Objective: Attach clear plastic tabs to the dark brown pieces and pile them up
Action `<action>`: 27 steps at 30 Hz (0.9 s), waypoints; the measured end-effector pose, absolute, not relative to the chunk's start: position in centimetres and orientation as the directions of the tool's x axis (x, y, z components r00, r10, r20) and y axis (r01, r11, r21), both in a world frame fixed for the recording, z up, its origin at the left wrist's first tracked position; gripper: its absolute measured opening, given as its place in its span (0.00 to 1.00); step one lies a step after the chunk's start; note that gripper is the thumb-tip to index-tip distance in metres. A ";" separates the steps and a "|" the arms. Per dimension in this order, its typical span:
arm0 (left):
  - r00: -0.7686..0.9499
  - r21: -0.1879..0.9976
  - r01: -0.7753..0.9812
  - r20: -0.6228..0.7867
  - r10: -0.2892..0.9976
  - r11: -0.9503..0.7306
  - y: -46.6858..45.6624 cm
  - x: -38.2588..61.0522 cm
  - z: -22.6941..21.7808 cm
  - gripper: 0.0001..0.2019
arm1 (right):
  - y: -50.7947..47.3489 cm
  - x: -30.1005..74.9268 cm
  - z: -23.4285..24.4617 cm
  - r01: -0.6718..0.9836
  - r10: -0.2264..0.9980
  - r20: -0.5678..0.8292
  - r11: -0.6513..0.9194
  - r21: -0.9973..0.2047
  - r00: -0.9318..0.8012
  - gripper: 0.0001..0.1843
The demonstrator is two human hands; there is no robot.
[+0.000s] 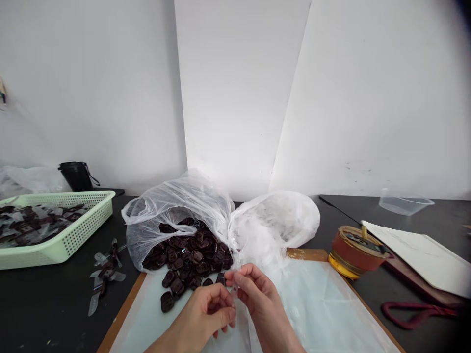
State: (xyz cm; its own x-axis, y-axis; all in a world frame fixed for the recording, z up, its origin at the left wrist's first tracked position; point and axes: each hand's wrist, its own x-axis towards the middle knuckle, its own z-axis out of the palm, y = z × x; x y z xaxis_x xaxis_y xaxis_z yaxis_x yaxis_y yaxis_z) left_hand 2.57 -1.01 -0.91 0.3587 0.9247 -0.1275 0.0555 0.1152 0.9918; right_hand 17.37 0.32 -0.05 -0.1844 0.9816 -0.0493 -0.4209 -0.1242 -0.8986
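In front of me, at the near middle of the work board, my right hand (259, 296) pinches a small clear plastic strip (234, 292) between thumb and fingers. My left hand (206, 316) is beside it with fingers curled and thumb pressed in; what it holds, if anything, is hidden. The strip's lower end is close to the left fingertips. Just beyond the hands, a heap of dark brown plastic pieces (198, 252) spills from a clear plastic bag (176, 193). To its right lies another bag of whitish clear pieces (275, 220).
A pale green basket (79, 235) holds brown pieces joined with clear strips. Several such assemblies (105, 277) lie beside it. On the right are a tape roll (356, 250), dark red scissors (408, 314), a notebook (415, 252) and a clear tub (405, 203). A black cup (76, 176) stands behind the basket.
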 end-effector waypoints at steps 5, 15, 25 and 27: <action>0.449 0.979 0.000 -0.182 0.875 0.203 -1.3 2.5 -1.2 0.10 | 0.3 17.5 -0.3 -0.411 0.975 0.051 -0.043 -0.911 -0.215 0.12; 0.386 0.986 0.125 -0.152 0.910 0.112 -1.4 1.7 -0.8 0.06 | 0.5 17.6 -0.6 -0.369 0.986 -0.010 -0.070 -0.927 -0.164 0.13; 0.130 0.582 0.779 0.212 0.969 -0.232 0.0 -1.5 0.1 0.04 | 0.4 18.2 0.7 -0.250 0.999 0.031 0.022 -0.968 -0.033 0.14; 0.189 0.525 0.807 0.207 0.960 -0.272 -0.1 -1.1 -0.2 0.09 | 0.5 18.2 0.6 -0.232 0.998 0.044 0.033 -0.972 -0.042 0.13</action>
State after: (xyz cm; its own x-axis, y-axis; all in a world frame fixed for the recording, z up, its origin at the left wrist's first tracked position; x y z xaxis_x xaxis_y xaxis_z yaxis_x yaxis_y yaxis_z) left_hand -1.14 -0.05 -0.24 0.1894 0.9598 0.2072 0.8065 -0.2724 0.5247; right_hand 18.17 0.45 0.58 -0.0422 0.9981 0.0440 -0.2318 0.0331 -0.9722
